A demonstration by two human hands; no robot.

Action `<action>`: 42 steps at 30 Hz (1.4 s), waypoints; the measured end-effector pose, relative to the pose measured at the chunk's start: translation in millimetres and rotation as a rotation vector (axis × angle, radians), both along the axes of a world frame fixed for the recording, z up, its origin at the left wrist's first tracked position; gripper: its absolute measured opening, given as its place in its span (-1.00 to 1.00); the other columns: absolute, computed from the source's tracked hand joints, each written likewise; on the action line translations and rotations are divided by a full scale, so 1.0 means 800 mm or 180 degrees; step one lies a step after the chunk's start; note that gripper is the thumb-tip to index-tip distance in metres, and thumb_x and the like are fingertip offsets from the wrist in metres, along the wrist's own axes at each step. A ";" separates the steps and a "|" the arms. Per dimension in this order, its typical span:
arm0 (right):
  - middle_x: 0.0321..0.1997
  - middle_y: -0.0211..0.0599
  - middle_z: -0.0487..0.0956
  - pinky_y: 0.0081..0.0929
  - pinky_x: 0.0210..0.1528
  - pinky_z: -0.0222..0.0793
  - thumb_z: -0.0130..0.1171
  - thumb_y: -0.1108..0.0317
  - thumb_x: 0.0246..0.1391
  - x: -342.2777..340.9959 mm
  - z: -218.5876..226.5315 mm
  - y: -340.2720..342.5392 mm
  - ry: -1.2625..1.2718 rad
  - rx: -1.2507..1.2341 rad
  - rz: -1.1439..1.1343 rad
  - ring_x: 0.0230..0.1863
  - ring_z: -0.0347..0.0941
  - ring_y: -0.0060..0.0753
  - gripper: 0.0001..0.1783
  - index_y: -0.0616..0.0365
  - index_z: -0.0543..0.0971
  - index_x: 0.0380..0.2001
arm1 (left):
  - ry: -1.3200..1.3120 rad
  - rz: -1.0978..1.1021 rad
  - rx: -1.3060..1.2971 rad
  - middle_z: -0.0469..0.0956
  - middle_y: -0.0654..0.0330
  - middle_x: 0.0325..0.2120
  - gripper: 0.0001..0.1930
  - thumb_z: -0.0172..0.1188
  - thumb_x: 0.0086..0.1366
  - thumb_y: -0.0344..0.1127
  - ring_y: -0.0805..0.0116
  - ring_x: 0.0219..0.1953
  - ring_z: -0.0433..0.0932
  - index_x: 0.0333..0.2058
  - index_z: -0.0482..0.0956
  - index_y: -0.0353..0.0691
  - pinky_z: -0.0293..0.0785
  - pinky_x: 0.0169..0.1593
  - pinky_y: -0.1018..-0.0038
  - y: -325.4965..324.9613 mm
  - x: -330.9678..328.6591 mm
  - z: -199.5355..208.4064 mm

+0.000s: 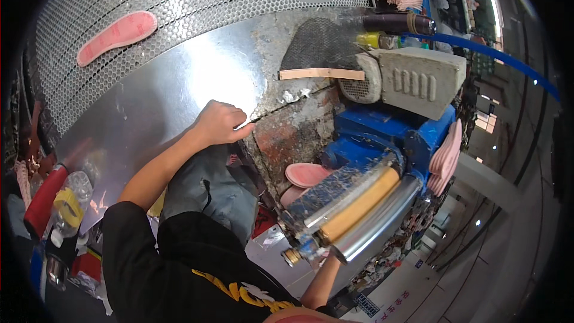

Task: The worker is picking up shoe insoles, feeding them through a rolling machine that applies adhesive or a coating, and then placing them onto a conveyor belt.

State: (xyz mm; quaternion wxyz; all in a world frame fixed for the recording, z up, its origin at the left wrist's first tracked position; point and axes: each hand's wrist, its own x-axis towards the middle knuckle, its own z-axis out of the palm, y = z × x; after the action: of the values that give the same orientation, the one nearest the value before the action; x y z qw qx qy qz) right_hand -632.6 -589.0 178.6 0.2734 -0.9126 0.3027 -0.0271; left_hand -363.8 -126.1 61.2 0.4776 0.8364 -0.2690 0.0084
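Observation:
My left hand (224,123) is closed in a fist at the near edge of the shiny metal plate (173,78), thumb side toward the machine. A small white bit shows by the thumb; whether the fingers hold anything is hidden. My right forearm (321,284) reaches up behind the blue roller machine (373,134), whose rollers hide the right hand's fingers. The machine has a tan roller (359,206) beside a shiny metal roller (378,218). Pink insoles (308,174) lie at its left side, and a stack of pink insoles (445,158) leans on its right side.
Beyond the plate runs a metal honeycomb-mesh belt (197,18) carrying spaced pink insoles (116,37). A grey motor housing (418,81) tops the machine, with a wooden strip (321,74) and dark mesh (320,45) beside it. A blue hose (490,49) arches right. Clutter (69,209) fills the left.

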 end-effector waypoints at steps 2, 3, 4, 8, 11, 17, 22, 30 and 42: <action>0.11 0.22 0.33 -0.13 0.16 0.22 -0.04 0.30 0.08 0.026 -0.020 0.021 0.0194 -0.0208 0.0195 0.14 0.28 0.16 -0.37 0.13 0.15 0.25 | 0.0039 0.0072 -0.0085 0.42 0.14 -0.77 -0.62 0.14 0.13 -0.13 0.11 -0.69 0.44 -0.77 0.40 -0.19 0.34 -0.59 0.26 0.015 -0.003 -0.003; 0.09 0.22 0.34 -0.12 0.15 0.22 -0.04 0.29 0.07 0.024 -0.021 0.032 0.0278 -0.0339 0.0261 0.13 0.29 0.17 -0.36 0.11 0.15 0.25 | -0.0014 0.0045 -0.0105 0.42 0.14 -0.77 -0.62 0.14 0.13 -0.13 0.11 -0.69 0.44 -0.77 0.40 -0.19 0.34 -0.59 0.26 0.017 -0.005 -0.008; 0.08 0.22 0.35 -0.11 0.14 0.23 -0.04 0.29 0.06 0.059 -0.031 0.032 0.0350 -0.0489 0.0336 0.11 0.30 0.17 -0.35 0.09 0.14 0.25 | 0.0015 0.0099 -0.0203 0.42 0.14 -0.77 -0.62 0.13 0.14 -0.14 0.11 -0.68 0.45 -0.77 0.40 -0.19 0.34 -0.59 0.26 0.013 -0.005 -0.010; 0.01 0.22 0.41 -0.09 0.10 0.26 -0.02 0.26 0.03 0.019 -0.021 0.055 0.0591 -0.0975 0.0584 0.06 0.35 0.20 -0.32 0.02 0.14 0.26 | 0.0043 0.0099 -0.0298 0.42 0.08 -0.75 -0.64 0.12 0.18 -0.18 0.05 -0.66 0.45 -0.74 0.41 -0.21 0.33 -0.57 0.23 0.013 -0.004 -0.011; -0.04 0.23 0.45 -0.07 0.07 0.29 -0.01 0.24 0.01 0.011 -0.020 0.070 0.0788 -0.1276 0.0513 0.02 0.38 0.21 -0.30 -0.04 0.13 0.27 | 0.0177 0.0062 -0.0124 0.44 0.05 -0.72 -0.65 0.10 0.19 -0.16 0.01 -0.63 0.45 -0.70 0.44 -0.21 0.34 -0.53 0.20 -0.004 -0.008 -0.003; -0.15 0.23 0.53 -0.04 0.01 0.33 0.00 0.19 -0.04 0.017 0.033 0.043 0.1322 -0.1738 -0.0325 -0.06 0.45 0.25 -0.26 -0.15 0.12 0.28 | -0.0260 0.0060 0.0267 0.49 0.04 -0.62 -0.65 0.07 0.22 -0.08 -0.01 -0.54 0.50 -0.62 0.46 -0.19 0.37 -0.49 0.18 -0.021 -0.025 0.000; -0.01 0.27 0.46 0.03 0.03 0.31 0.02 -0.14 -0.02 0.028 0.053 0.088 0.0900 -0.1381 -0.1039 0.01 0.41 0.26 -0.15 -0.27 0.02 0.33 | -0.0550 0.0068 0.0341 0.48 0.05 -0.62 -0.67 0.09 0.21 -0.10 -0.01 -0.55 0.49 -0.62 0.43 -0.20 0.37 -0.50 0.20 -0.023 -0.036 0.001; -0.07 0.28 0.46 0.06 -0.01 0.32 0.05 -0.16 -0.03 0.034 0.079 0.133 0.1035 -0.1556 -0.1364 -0.04 0.44 0.26 -0.16 -0.33 0.04 0.32 | -0.0433 0.0099 0.0315 0.46 0.17 -0.73 -0.77 0.20 0.15 -0.17 0.10 -0.62 0.51 -0.54 0.42 -0.14 0.35 -0.55 0.26 -0.024 -0.043 0.012; -0.07 0.36 0.45 0.06 -0.01 0.30 -0.02 -0.17 0.01 0.038 0.054 0.093 0.0795 -0.0885 -0.1335 -0.02 0.41 0.31 -0.25 0.15 0.18 0.10 | -0.0104 -0.0436 0.0311 0.45 0.11 -0.49 -0.81 0.24 0.08 -0.28 0.10 -0.41 0.49 -0.43 0.43 -0.20 0.42 -0.37 0.28 -0.002 -0.036 0.020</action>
State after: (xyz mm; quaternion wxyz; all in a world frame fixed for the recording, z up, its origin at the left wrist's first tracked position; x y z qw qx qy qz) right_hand -602.5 -514.8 221.9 0.0946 -0.8551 0.5096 -0.0117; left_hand -392.4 -128.0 77.5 0.4312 0.8381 -0.3334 -0.0237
